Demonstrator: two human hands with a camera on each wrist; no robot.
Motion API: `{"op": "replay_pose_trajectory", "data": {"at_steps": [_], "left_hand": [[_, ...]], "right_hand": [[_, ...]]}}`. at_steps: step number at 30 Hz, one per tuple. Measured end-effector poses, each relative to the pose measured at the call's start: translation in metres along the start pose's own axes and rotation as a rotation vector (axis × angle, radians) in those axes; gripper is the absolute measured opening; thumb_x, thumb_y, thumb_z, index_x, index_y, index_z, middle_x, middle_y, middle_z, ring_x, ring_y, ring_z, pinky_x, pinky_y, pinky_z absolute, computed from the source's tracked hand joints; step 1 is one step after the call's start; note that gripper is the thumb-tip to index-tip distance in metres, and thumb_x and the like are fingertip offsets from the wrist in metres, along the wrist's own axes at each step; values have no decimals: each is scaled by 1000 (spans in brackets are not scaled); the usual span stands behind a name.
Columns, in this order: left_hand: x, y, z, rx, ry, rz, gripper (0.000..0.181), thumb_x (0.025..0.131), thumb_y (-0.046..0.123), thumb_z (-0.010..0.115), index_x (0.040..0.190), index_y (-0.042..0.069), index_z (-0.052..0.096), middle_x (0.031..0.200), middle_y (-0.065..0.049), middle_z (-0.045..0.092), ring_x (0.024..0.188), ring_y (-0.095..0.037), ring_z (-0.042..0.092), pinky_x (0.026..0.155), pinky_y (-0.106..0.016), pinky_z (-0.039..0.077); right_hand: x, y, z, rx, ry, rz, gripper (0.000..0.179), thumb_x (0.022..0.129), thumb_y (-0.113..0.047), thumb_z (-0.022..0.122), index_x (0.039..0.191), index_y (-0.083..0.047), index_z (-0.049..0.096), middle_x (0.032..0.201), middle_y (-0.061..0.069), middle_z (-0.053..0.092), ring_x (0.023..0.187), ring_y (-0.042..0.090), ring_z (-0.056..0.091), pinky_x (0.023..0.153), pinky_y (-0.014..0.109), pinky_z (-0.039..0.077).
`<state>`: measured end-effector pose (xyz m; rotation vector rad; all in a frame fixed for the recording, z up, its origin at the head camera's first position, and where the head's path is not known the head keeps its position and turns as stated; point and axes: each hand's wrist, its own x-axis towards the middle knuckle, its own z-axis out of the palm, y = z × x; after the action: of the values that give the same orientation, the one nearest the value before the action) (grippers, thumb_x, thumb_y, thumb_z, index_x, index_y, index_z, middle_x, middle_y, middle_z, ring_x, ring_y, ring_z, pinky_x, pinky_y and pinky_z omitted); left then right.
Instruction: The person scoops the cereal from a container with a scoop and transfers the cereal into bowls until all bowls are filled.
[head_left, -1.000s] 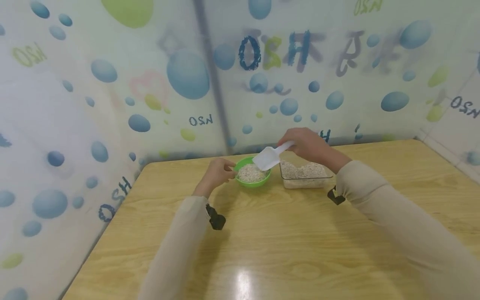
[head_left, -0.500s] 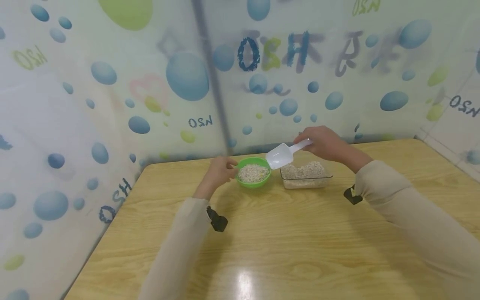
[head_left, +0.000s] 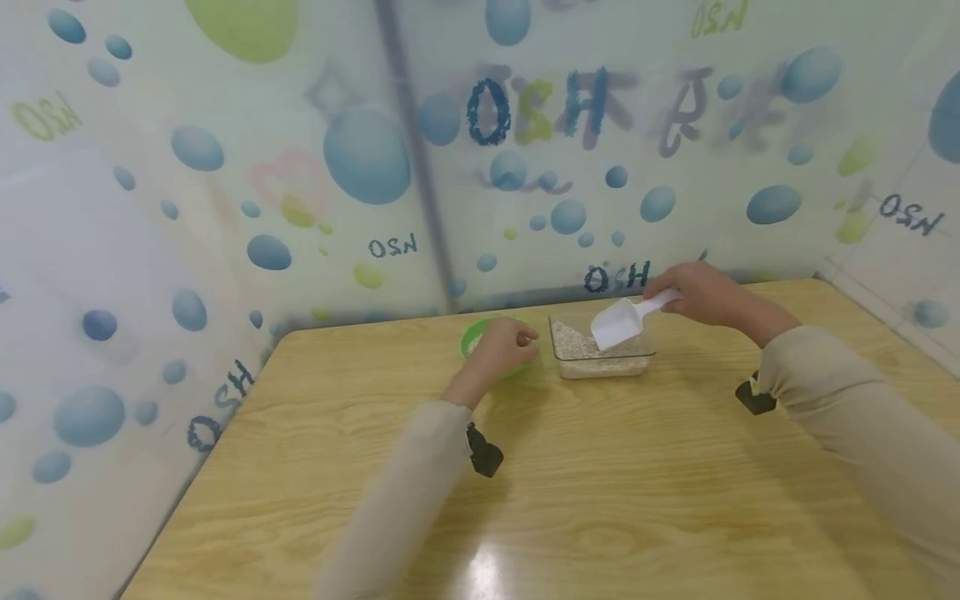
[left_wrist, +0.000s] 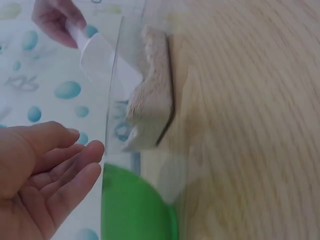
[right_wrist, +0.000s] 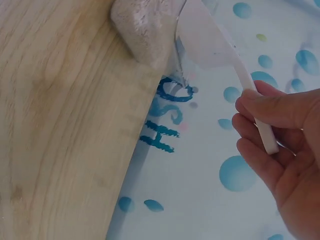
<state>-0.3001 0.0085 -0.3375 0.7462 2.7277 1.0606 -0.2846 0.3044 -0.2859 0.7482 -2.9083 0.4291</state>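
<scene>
My right hand (head_left: 697, 292) grips the handle of a white plastic scoop (head_left: 618, 323). In the right wrist view, the thumb and fingers wrap around that handle (right_wrist: 262, 127). The scoop's blade tilts down into a clear rectangular container (head_left: 600, 368) of pale flakes (left_wrist: 152, 92) that look like oats. My left hand (head_left: 498, 350) is above the green bowl (head_left: 468, 335), beside the container, and hides most of it. Its fingers are loosely bent with nothing between them, as the left wrist view shows; the bowl's wall (left_wrist: 132, 205) is just below the fingertips.
The wooden table (head_left: 600, 483) meets a wall covering (head_left: 285, 150) printed with blue and green bubbles along its back and left edges. A dark wrist camera (head_left: 486, 454) sits on the left wrist, and another camera (head_left: 753, 396) on the right.
The scoop has moved right from above the bowl into the container. My left hand has let go of the bowl's left rim and moved right, over the bowl.
</scene>
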Motion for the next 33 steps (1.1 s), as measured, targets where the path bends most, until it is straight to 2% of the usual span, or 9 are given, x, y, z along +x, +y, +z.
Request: {"op": "replay_pose_trajectory", "data": {"at_steps": [1, 3, 5, 6, 8, 9, 14, 23, 33], "left_hand": [[2, 2, 4, -14, 4, 1, 25, 90, 9, 55, 110, -1, 65, 98, -12, 67, 73, -14, 63, 66, -24, 50], [6, 6, 12, -27, 21, -3, 18, 90, 6, 53, 86, -3, 68, 78, -7, 64, 59, -6, 55, 59, -20, 45], [10, 9, 20, -29, 47, 1, 30, 89, 4, 53, 59, 3, 50, 57, 1, 44, 48, -4, 36, 50, -18, 34], [12, 11, 23, -8, 58, 3, 37, 87, 3, 53, 55, 7, 38, 53, 3, 33, 46, -5, 28, 49, -19, 29], [15, 13, 27, 28, 69, -12, 44, 85, 2, 54, 59, 12, 20, 55, 3, 14, 47, -10, 16, 48, -22, 20], [15, 15, 29, 40, 75, -25, 47, 83, 1, 56, 58, 13, 19, 54, 4, 12, 46, -9, 14, 47, -22, 20], [15, 18, 33, 53, 81, -79, 49, 79, -2, 57, 56, 14, 18, 54, 4, 11, 44, -9, 12, 44, -21, 19], [14, 20, 35, -5, 100, -60, 51, 82, 0, 59, 56, 14, 18, 53, 4, 12, 44, -9, 14, 45, -21, 23], [14, 18, 38, -38, 134, -50, 52, 79, -3, 60, 56, 13, 17, 52, 4, 12, 43, -9, 14, 44, -20, 22]], "right_hand": [[0, 2, 1, -3, -6, 5, 20, 81, 5, 62, 101, 4, 67, 103, 25, 62, 97, 42, 55, 79, 52, 44], [0, 6, 3, 3, -12, 10, 20, 81, 5, 62, 100, 5, 67, 104, 25, 62, 98, 43, 55, 81, 53, 44], [1, 8, 5, 5, -17, 13, 20, 81, 5, 61, 100, 5, 67, 104, 25, 62, 99, 43, 54, 82, 53, 43], [2, 8, 5, 4, -21, 8, 20, 82, 5, 61, 101, 5, 67, 104, 25, 62, 100, 43, 54, 83, 53, 42], [4, 9, 7, 8, -27, 0, 20, 82, 5, 61, 101, 5, 67, 104, 24, 62, 100, 42, 54, 85, 53, 42], [5, 10, 8, 9, -32, -4, 20, 81, 5, 61, 100, 5, 67, 103, 23, 63, 100, 42, 55, 85, 53, 42], [13, 13, 9, 16, -80, -5, 20, 81, 4, 61, 100, 7, 66, 100, 22, 63, 97, 40, 56, 83, 51, 44], [21, 13, 9, 58, -187, 74, 24, 84, 3, 58, 106, 9, 62, 104, 23, 61, 98, 40, 55, 82, 49, 45], [30, 6, 17, 71, -200, 31, 22, 85, 1, 59, 105, 6, 63, 103, 21, 62, 96, 38, 57, 81, 50, 45]]}}
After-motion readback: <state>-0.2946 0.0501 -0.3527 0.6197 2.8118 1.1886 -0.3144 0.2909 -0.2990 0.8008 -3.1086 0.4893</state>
